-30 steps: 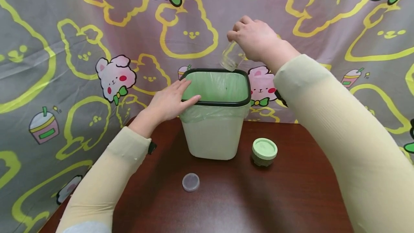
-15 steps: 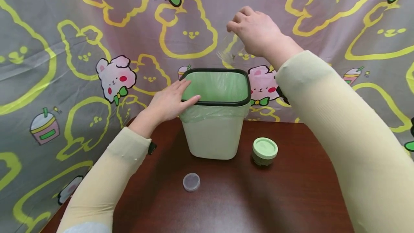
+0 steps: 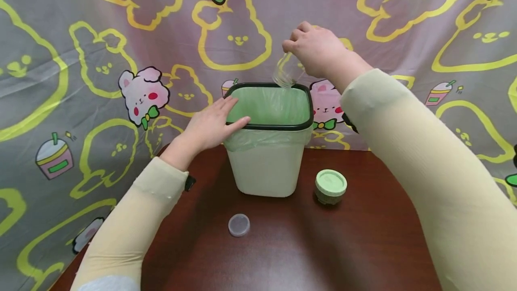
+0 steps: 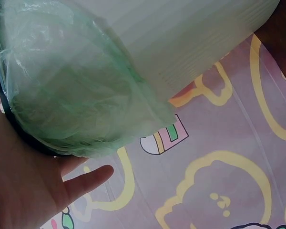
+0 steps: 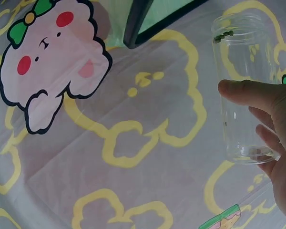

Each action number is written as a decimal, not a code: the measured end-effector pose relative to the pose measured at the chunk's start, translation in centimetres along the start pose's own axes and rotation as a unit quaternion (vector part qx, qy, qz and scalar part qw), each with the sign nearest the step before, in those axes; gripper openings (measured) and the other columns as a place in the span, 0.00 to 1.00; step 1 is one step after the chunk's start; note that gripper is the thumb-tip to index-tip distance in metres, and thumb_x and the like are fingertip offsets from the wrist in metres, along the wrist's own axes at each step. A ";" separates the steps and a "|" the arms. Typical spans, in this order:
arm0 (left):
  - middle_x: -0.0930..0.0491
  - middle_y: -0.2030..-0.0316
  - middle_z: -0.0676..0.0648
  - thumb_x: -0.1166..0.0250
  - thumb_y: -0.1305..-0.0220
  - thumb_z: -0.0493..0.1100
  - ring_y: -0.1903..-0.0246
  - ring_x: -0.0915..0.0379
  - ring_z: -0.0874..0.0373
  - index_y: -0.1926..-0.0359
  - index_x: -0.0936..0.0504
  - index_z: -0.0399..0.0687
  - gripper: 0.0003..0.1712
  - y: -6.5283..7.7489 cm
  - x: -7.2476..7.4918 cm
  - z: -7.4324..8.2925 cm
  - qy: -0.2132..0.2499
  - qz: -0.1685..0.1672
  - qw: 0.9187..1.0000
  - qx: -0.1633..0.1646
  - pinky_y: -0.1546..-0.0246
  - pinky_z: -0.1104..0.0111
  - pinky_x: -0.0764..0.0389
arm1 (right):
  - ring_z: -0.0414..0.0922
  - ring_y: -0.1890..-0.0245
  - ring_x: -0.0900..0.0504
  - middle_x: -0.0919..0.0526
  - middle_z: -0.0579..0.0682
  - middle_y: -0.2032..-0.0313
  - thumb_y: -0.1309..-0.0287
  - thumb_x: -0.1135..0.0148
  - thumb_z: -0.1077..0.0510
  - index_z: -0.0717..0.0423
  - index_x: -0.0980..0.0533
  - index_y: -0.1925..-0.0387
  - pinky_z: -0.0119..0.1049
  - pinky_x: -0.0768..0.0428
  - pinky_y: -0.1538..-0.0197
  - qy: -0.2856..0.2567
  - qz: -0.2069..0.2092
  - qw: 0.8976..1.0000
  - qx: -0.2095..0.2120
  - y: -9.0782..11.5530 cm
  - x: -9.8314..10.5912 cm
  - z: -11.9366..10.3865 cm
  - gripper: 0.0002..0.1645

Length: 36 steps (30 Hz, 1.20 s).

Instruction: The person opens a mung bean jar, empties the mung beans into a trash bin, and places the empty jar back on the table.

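My right hand point(image 3: 317, 53) grips a clear glass jar point(image 3: 287, 70), tilted mouth-down close over the back rim of the trash can point(image 3: 266, 169). A few dark green bits point(image 5: 224, 35) cling inside the jar's neck in the right wrist view; the rest of its glass looks nearly bare. A green plastic liner point(image 3: 266, 102) lines the can and folds out under its black rim point(image 3: 274, 127). On the can's left side my left hand point(image 3: 210, 125) rests at the rim, fingers straight and thumb spread; the left wrist view shows it beside the liner's outer fold.
A round translucent lid point(image 3: 239, 225) lies on the dark wooden table point(image 3: 274, 259) in front of the can. To the can's right stands a small container with a light green lid point(image 3: 330, 182). Patterned cloth point(image 3: 238, 21) hangs close behind and at the left.
The jar rose above the can, blurred with motion half a second ago, and is now back down near the rim. My left hand stays in place.
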<state>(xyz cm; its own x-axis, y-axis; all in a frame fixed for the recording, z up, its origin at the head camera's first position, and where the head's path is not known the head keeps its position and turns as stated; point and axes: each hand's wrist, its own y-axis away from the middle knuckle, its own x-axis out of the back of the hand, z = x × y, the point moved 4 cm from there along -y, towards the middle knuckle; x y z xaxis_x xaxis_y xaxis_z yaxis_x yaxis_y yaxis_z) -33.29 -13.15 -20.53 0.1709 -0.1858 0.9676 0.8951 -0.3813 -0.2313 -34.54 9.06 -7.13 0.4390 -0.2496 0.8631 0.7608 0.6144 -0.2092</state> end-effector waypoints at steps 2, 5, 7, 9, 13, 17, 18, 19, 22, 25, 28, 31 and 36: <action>0.50 0.26 0.44 0.61 0.35 0.77 0.27 0.56 0.48 0.24 0.46 0.48 0.51 0.0 0.0 0.0 -0.001 0.000 1.000 0.001 0.34 0.48 0.45 | 0.64 0.36 0.42 0.32 0.67 0.42 0.44 0.50 0.79 0.63 0.32 0.40 0.59 0.34 0.39 0.001 0.000 1.000 0.000 0.0 0.0 0.0 0.29; 0.50 0.26 0.44 0.61 0.35 0.77 0.27 0.56 0.48 0.24 0.46 0.49 0.51 0.1 0.0 0.1 0.000 -0.001 1.000 0.004 0.34 0.47 0.44 | 0.63 0.35 0.42 0.32 0.66 0.41 0.44 0.49 0.78 0.63 0.31 0.40 0.59 0.31 0.42 -0.007 0.032 0.999 -0.017 0.0 0.7 0.2 0.28; 0.50 0.26 0.44 0.61 0.36 0.77 0.27 0.56 0.48 0.24 0.46 0.49 0.51 0.1 0.0 0.2 0.000 -0.001 1.000 0.004 0.35 0.47 0.43 | 0.62 0.35 0.42 0.33 0.65 0.40 0.44 0.47 0.77 0.63 0.32 0.40 0.58 0.28 0.44 -0.015 0.053 0.998 -0.032 0.0 1.3 0.5 0.28; 0.50 0.26 0.44 0.61 0.36 0.77 0.27 0.56 0.48 0.24 0.46 0.49 0.51 0.1 0.0 0.2 0.000 -0.002 1.000 0.003 0.35 0.47 0.43 | 0.62 0.34 0.43 0.33 0.65 0.39 0.45 0.47 0.77 0.62 0.32 0.40 0.58 0.28 0.45 -0.016 0.053 0.998 -0.038 0.0 1.6 0.6 0.29; 0.51 0.25 0.44 0.61 0.36 0.77 0.27 0.57 0.48 0.24 0.47 0.49 0.51 0.1 0.0 0.1 0.000 -0.004 1.000 0.007 0.35 0.47 0.43 | 0.62 0.33 0.45 0.34 0.65 0.38 0.46 0.44 0.77 0.62 0.32 0.40 0.59 0.28 0.45 -0.013 0.028 0.999 -0.023 -0.1 1.5 0.4 0.31; 0.51 0.25 0.44 0.61 0.36 0.77 0.27 0.57 0.48 0.24 0.47 0.49 0.51 0.0 -0.1 0.0 0.001 -0.005 1.000 0.006 0.34 0.47 0.44 | 0.62 0.33 0.44 0.33 0.65 0.39 0.47 0.43 0.78 0.61 0.31 0.40 0.59 0.28 0.46 -0.011 0.030 0.999 -0.020 -0.1 1.4 0.3 0.31; 0.51 0.25 0.44 0.61 0.36 0.77 0.27 0.57 0.48 0.24 0.47 0.49 0.51 0.0 0.0 0.0 0.001 -0.004 1.000 0.005 0.35 0.47 0.43 | 0.62 0.33 0.44 0.33 0.65 0.39 0.47 0.43 0.78 0.61 0.31 0.40 0.59 0.28 0.46 -0.010 0.028 0.999 -0.019 -0.1 1.4 0.3 0.31; 0.51 0.25 0.44 0.61 0.36 0.77 0.27 0.57 0.48 0.24 0.47 0.49 0.51 0.0 0.0 0.0 0.001 -0.002 1.000 0.005 0.35 0.47 0.43 | 0.62 0.34 0.44 0.33 0.65 0.40 0.48 0.43 0.78 0.61 0.31 0.40 0.59 0.27 0.46 -0.008 0.027 0.999 -0.017 -0.1 1.3 0.3 0.31; 0.50 0.26 0.44 0.60 0.36 0.77 0.27 0.57 0.48 0.24 0.46 0.48 0.51 0.0 0.0 -0.1 0.003 0.001 1.000 0.005 0.35 0.47 0.43 | 0.63 0.34 0.43 0.33 0.65 0.40 0.47 0.42 0.78 0.62 0.31 0.41 0.59 0.27 0.46 -0.005 0.023 1.000 -0.010 -0.2 1.2 0.1 0.31; 0.50 0.26 0.44 0.60 0.36 0.77 0.27 0.57 0.48 0.24 0.46 0.48 0.51 0.0 0.0 -0.1 0.002 0.002 1.000 0.004 0.35 0.47 0.43 | 0.63 0.34 0.43 0.33 0.66 0.40 0.46 0.43 0.77 0.62 0.31 0.41 0.59 0.27 0.46 -0.008 0.015 1.000 -0.005 -0.2 1.0 0.0 0.30; 0.50 0.26 0.44 0.60 0.36 0.77 0.27 0.56 0.48 0.24 0.46 0.48 0.51 -0.1 0.0 0.0 0.001 0.001 1.000 0.004 0.35 0.47 0.43 | 0.64 0.36 0.42 0.32 0.67 0.41 0.44 0.48 0.78 0.62 0.31 0.41 0.61 0.28 0.47 -0.008 -0.022 1.000 -0.004 -0.2 0.6 -0.2 0.29; 0.50 0.26 0.44 0.60 0.35 0.77 0.27 0.55 0.47 0.24 0.46 0.49 0.51 0.0 0.0 0.0 -0.001 0.001 1.000 0.004 0.35 0.47 0.43 | 0.64 0.37 0.40 0.31 0.68 0.42 0.43 0.51 0.78 0.62 0.30 0.41 0.62 0.28 0.47 -0.008 -0.041 0.999 -0.005 -0.1 0.2 -0.3 0.28; 0.49 0.26 0.44 0.60 0.35 0.77 0.28 0.55 0.48 0.24 0.46 0.49 0.51 0.0 0.0 0.0 -0.002 0.004 1.000 0.003 0.35 0.47 0.42 | 0.64 0.39 0.39 0.30 0.67 0.43 0.43 0.50 0.78 0.62 0.29 0.42 0.61 0.27 0.48 -0.005 -0.015 1.000 -0.006 0.0 0.0 -0.2 0.27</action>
<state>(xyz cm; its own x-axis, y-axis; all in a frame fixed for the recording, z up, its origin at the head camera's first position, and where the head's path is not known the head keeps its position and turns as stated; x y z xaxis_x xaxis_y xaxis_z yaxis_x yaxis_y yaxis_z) -33.32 -13.14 -20.48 0.1788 -0.1857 0.9662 0.8960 -0.3748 -0.2379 -34.42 8.90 -7.19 0.4113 -0.2590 0.8739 0.7789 0.5978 -0.1894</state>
